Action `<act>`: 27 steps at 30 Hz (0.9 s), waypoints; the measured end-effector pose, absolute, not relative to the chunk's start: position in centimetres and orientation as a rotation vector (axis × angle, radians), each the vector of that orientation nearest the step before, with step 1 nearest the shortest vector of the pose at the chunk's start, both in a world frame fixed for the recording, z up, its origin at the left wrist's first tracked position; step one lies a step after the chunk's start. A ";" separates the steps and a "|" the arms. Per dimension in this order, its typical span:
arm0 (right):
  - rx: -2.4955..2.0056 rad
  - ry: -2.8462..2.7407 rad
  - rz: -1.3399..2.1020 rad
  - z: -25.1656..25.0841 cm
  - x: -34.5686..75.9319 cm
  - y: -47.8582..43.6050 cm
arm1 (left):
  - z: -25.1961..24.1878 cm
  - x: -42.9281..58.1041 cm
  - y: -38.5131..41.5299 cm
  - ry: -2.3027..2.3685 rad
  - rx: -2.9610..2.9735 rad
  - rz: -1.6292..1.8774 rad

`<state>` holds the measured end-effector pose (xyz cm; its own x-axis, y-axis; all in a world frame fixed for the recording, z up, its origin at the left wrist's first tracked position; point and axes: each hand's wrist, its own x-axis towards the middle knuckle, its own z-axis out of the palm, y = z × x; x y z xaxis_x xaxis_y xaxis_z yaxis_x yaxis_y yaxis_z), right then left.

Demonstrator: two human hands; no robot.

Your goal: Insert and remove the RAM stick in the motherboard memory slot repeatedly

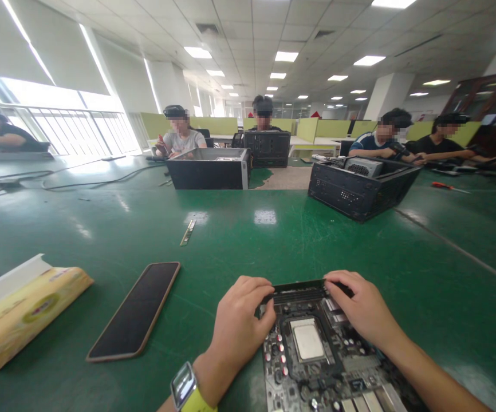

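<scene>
A computer motherboard lies on the green table right in front of me, its silver processor in the middle socket. My left hand, with a watch on the wrist, curls its fingers onto the left end of a memory stick at the board's far edge. My right hand presses curled fingers on the right end of the same stick. Both hands are closed on it.
A phone lies face up to my left, and a yellow packet beyond it. A loose memory stick lies mid-table. Two open computer cases stand further back. Several people sit at the far side.
</scene>
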<state>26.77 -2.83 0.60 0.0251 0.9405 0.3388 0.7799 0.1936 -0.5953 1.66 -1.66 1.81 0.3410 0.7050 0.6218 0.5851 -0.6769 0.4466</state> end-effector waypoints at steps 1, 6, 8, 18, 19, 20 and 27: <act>-1.618 -1.780 0.296 0.6 26.8 -2.8 | 1.8 1.7 -1.7 1.187 2.451 1.249; -1.638 -1.770 0.301 0.7 26.6 -2.9 | 1.7 1.6 -1.7 1.184 2.455 1.232; -1.637 -1.772 0.306 0.8 26.6 -3.0 | 1.6 1.6 -1.7 1.194 2.453 1.225; -1.625 -1.766 0.283 0.5 26.6 -2.9 | 2.0 1.7 -1.8 1.211 2.452 1.227; -1.630 -1.766 0.282 0.5 26.6 -2.9 | 2.0 1.7 -1.8 1.209 2.452 1.226; -1.634 -1.766 0.283 0.4 26.6 -2.9 | 1.9 1.7 -1.8 1.208 2.452 1.224; -1.592 -1.779 0.153 1.5 26.4 -3.2 | 1.8 1.7 -1.8 1.191 2.422 1.248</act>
<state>26.35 -3.22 1.53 0.0349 0.9007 0.4330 0.8136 0.2260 -0.5357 1.69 -1.79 1.77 0.3316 0.7180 0.6120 0.5778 -0.6673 0.4699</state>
